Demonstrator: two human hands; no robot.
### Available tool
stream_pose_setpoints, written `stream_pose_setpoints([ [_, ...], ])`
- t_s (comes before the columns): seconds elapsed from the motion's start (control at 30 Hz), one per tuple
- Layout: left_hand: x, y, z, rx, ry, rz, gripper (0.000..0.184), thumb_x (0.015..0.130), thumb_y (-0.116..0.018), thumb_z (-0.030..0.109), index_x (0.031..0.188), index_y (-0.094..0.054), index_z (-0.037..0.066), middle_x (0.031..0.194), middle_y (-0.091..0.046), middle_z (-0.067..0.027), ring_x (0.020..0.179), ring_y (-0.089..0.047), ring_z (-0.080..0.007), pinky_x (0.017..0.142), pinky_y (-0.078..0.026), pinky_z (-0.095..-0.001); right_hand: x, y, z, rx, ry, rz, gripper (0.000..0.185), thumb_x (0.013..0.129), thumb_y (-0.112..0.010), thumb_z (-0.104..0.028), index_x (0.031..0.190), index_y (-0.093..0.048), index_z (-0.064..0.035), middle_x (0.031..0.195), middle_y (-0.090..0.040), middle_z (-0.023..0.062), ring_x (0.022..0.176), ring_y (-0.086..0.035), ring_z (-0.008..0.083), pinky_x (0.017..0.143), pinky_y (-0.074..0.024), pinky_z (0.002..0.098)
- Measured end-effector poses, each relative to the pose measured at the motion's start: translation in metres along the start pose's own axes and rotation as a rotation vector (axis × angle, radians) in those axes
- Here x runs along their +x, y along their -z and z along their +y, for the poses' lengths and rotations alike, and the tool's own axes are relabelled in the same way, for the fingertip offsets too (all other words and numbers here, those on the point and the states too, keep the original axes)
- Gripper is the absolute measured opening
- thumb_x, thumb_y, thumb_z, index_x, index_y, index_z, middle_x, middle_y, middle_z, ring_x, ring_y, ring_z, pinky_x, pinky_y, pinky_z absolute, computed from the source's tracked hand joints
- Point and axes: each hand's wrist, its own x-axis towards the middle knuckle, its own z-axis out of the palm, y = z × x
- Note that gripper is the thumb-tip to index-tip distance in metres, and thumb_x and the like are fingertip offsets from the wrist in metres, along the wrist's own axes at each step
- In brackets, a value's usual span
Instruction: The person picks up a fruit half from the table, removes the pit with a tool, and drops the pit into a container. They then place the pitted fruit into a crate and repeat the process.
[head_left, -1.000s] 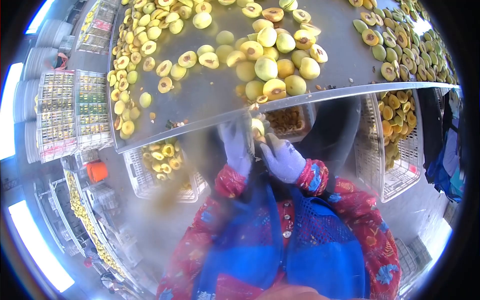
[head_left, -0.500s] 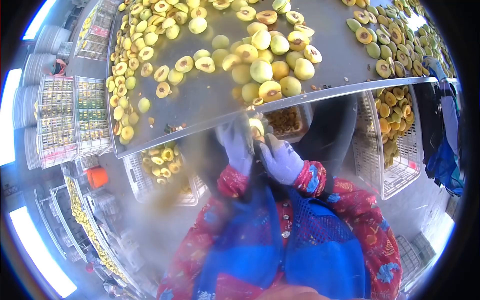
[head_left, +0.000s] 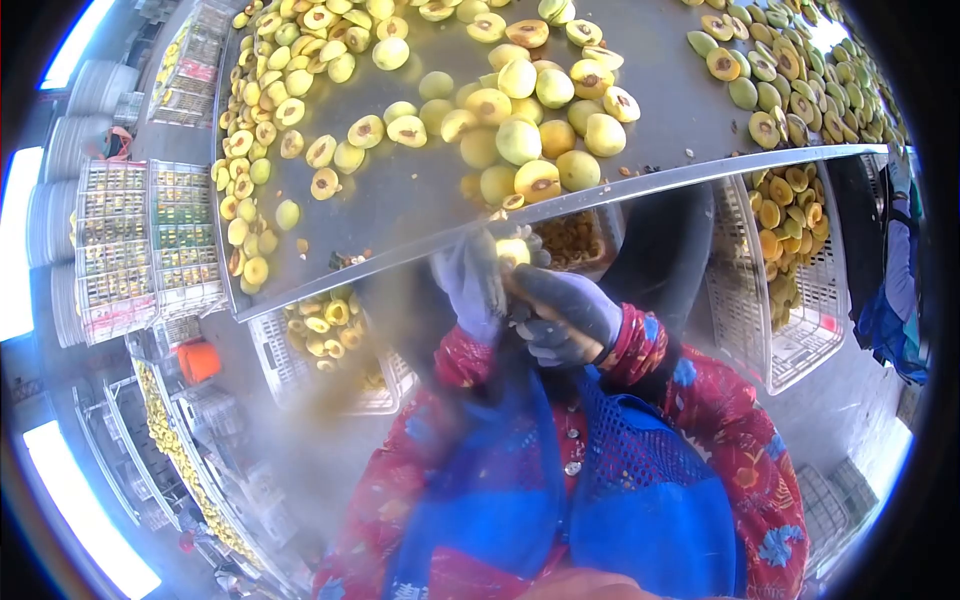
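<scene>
Both my hands wear lilac gloves with dark grey palms and meet just below the table edge. My left hand (head_left: 470,285) is closed around a yellow peach half (head_left: 513,252), whose pale top shows between the hands. My right hand (head_left: 568,318) is curled close against it, knuckles turned up. Whatever lies inside the right fingers is hidden. Right above my hands, a group of cut yellow peaches (head_left: 519,140) lies on the metal table (head_left: 380,215), several with brown centres showing.
Under the table edge stand a crate (head_left: 738,300) of peach halves at right, another crate (head_left: 272,352) at left, and a box of brown pits (head_left: 572,245). More peaches (head_left: 790,85) lie far right, near a co-worker's sleeve (head_left: 900,255). An orange bucket (head_left: 198,361) sits left.
My right hand has rolled over, fingers curling under so that the dark palm side shows. My left hand stays almost in place with the peach half. The view has shifted slightly.
</scene>
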Motion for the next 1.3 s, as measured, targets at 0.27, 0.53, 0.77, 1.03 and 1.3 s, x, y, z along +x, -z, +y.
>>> stream_pose_setpoints([
  [0.27, 0.04, 0.002, 0.047, -0.85, 0.669, -0.043, 0.025, 0.094, -0.054, 0.019, 0.1, -0.058, -0.004, 0.088, -0.064, -0.0137, 0.079, -0.062, -0.0238, 0.066, -0.052, -0.0366, 0.005, 0.02, -0.001, 0.428, -0.1, -0.391, 0.045, 0.099, -0.04, -0.047, 0.094, -0.058, -0.0055, 0.055, -0.048, 0.0, 0.036, -0.041, 0.0095, 0.036, -0.0321, 0.0227],
  [0.53, 0.053, 0.02, 0.063, -1.112, 1.169, -0.072, 0.042, 0.099, -0.049, 0.04, 0.1, -0.058, 0.0, 0.086, -0.063, -0.0114, 0.069, -0.063, -0.0188, 0.059, -0.055, -0.0303, 0.005, 0.001, -0.009, -0.354, 0.058, 0.159, 0.042, 0.099, -0.045, -0.043, 0.096, -0.058, -0.0033, 0.06, -0.051, 0.0008, 0.046, -0.049, 0.0132, 0.045, -0.0403, 0.025],
  [0.77, 0.04, 0.026, 0.038, -0.892, 0.963, -0.129, 0.054, 0.099, -0.043, 0.049, 0.101, -0.062, -0.001, 0.085, -0.066, -0.009, 0.074, -0.063, -0.0157, 0.068, -0.052, -0.0275, 0.009, -0.015, 0.004, -2.096, 0.558, 0.699, 0.026, 0.093, -0.053, -0.027, 0.097, -0.054, -0.0008, 0.071, -0.063, 0.0217, 0.065, -0.065, 0.0349, 0.057, -0.0506, 0.0437],
  [1.03, 0.022, 0.166, -0.052, 0.861, 0.579, -0.211, 0.034, 0.09, -0.054, 0.022, 0.117, -0.057, 0.001, 0.118, -0.057, -0.0234, 0.108, -0.054, -0.0398, 0.094, -0.043, -0.0457, 0.004, 0.012, -0.011, -1.472, 0.58, 0.576, 0.028, 0.095, -0.054, -0.027, 0.109, -0.051, -0.0029, 0.071, -0.063, 0.015, 0.06, -0.063, 0.0244, 0.054, -0.0498, 0.0353],
  [1.3, 0.169, 0.14, -0.194, 0.728, 0.589, -0.136, 0.058, 0.086, -0.059, 0.047, 0.121, -0.055, 0.001, 0.119, -0.058, -0.0256, 0.109, -0.056, -0.0422, 0.095, -0.043, -0.0482, 0.009, 0.011, -0.017, -0.969, 0.226, 0.603, 0.033, 0.098, -0.05, -0.035, 0.103, -0.057, -0.0025, 0.066, -0.056, 0.003, 0.054, -0.052, 0.0114, 0.051, -0.0428, 0.0262],
])
